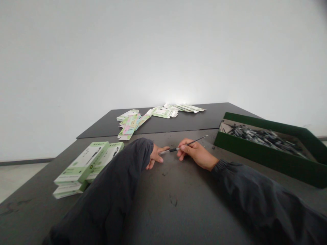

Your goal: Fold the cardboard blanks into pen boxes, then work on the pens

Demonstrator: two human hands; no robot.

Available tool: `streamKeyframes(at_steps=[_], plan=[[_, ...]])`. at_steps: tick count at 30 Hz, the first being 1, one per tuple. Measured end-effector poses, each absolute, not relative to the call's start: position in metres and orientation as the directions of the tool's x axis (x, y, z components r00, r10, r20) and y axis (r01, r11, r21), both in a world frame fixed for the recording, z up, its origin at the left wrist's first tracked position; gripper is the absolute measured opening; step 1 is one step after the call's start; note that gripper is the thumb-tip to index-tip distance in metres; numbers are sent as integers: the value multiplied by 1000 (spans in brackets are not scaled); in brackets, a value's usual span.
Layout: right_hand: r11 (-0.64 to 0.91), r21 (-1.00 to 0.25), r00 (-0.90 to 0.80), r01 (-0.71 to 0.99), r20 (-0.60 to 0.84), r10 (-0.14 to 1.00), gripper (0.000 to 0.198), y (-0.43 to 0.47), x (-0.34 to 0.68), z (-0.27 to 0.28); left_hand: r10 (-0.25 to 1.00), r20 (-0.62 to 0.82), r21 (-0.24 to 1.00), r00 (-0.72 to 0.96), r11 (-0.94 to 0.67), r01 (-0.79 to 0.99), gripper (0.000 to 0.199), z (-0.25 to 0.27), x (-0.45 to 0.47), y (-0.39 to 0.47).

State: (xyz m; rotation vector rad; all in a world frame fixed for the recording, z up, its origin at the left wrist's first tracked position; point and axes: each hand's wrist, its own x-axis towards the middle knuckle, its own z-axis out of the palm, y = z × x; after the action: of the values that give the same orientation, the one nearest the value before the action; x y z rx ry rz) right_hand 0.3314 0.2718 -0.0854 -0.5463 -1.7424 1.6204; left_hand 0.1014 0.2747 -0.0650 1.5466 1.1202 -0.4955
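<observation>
Over the middle of the dark table, my right hand [195, 153] is closed, with a thin dark pen refill [198, 140] pinched between thumb and fingers. Its pale end points up to the right. A clear pen barrel with a black grip [173, 149] spans the gap between my hands, its right end at my right fingertips. My left hand [154, 156] has thumb and index finger spread apart, with the barrel's left end lying between them. Whether the refill runs into the barrel is hidden by the right fingers.
On the right stands a dark green box [258, 160] filled with many pens or pen parts. Stacked green-and-white pen boxes [83, 161] lie left of my left sleeve. Flattened cartons [130, 126] and more green-and-white cartons [163, 111] are scattered toward the wall [163, 51].
</observation>
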Motion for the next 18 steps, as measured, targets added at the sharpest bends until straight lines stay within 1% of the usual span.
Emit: streamKeyframes(at_steps=[7,13,18], plan=[[139,-981,-678,-138,196,709,21,272,332,-86,415,-811,495,413,109,862,80,-63,104,273],[146,-981,-677,-130,195,709,22,271,332,-84,403,-792,532,458,88,842,81,-65,102,273],[139,-982,-677,-130,191,711,21,270,332,-83,406,-797,520,447,85,850,81,-66,102,274]])
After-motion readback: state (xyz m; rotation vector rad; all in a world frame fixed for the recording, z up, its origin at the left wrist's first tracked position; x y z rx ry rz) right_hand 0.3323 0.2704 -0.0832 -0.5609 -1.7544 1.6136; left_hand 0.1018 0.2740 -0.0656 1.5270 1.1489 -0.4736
